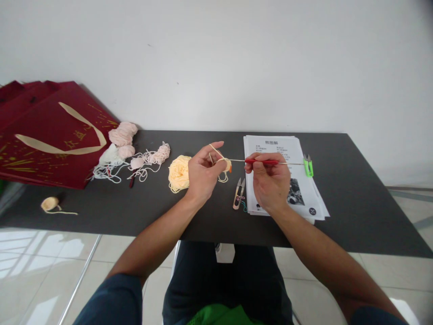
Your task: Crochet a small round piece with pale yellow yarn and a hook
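My left hand [204,174] pinches a small pale-yellow crochet piece [228,165] between thumb and fingers. Yellow yarn runs over its raised index finger, and a bit of orange shows at the piece's edge. In my right hand [271,183] is a crochet hook with a red handle [265,161], held level. Its thin metal shaft points left and its tip reaches the crochet piece; the exact stitch is too small to make out. A yellow yarn ball [178,174] lies just left of my left hand, partly hidden by it.
Printed sheets [270,141] lie under my right hand, with green thread snips [308,166] on them. Other snips [238,194] lie left of the sheets. Pink and white yarn [123,133], dark red bags [50,135] and a small cream crocheted piece [50,203] occupy the table's left.
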Demonstrator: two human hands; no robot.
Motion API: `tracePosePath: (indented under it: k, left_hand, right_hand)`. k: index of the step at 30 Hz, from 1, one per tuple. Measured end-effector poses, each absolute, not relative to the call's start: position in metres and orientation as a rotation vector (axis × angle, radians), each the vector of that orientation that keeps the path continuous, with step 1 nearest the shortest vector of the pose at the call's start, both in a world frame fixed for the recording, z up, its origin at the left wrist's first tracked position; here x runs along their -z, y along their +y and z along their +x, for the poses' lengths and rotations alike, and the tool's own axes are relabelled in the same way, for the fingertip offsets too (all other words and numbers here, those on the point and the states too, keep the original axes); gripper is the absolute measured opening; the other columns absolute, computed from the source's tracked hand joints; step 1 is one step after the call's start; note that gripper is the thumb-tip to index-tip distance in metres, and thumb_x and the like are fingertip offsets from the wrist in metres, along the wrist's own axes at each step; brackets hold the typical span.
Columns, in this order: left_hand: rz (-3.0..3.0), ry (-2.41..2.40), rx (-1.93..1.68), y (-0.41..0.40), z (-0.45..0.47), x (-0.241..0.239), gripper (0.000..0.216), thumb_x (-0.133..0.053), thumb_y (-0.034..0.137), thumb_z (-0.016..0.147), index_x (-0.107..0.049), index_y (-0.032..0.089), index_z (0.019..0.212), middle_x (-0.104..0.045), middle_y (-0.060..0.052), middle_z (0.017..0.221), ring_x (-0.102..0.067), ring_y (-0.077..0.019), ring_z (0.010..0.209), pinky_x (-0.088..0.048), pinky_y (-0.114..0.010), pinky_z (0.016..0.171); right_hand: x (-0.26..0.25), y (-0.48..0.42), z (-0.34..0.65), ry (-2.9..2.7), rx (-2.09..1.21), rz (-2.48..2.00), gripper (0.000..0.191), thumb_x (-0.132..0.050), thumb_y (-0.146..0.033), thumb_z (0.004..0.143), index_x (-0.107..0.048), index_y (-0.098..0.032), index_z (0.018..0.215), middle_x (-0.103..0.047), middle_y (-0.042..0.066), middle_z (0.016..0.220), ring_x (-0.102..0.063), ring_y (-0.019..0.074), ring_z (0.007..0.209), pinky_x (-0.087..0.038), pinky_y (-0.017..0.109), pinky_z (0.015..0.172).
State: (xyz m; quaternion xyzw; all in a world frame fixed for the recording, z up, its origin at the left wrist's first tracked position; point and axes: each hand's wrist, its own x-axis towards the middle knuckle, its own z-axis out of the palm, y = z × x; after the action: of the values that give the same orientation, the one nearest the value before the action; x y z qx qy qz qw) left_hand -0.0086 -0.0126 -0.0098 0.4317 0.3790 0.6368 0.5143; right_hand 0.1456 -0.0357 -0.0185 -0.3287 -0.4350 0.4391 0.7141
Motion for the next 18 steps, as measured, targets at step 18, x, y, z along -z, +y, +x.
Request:
tracePosePath:
  k: [18]
  left_hand:
    - [1.084,1.074,-1.695,-0.015,-0.005,0.015,0.031,-0.083,0.014,0.075,-0.079,0.026,0.104,-0.071,0.005,0.072,-0.062,-0.0090,0.062,-0.050,-0.023,0.064]
  right_hand:
    - [0.019,-0.051,0.133,-1.050,-0.756,-0.847,0.008,-0.077,-0.024,0.090,-0.078,-0.031,0.096,-0.082,0.001,0.102,-0.079,0.0182,0.080,-0.069,0.039,0.076]
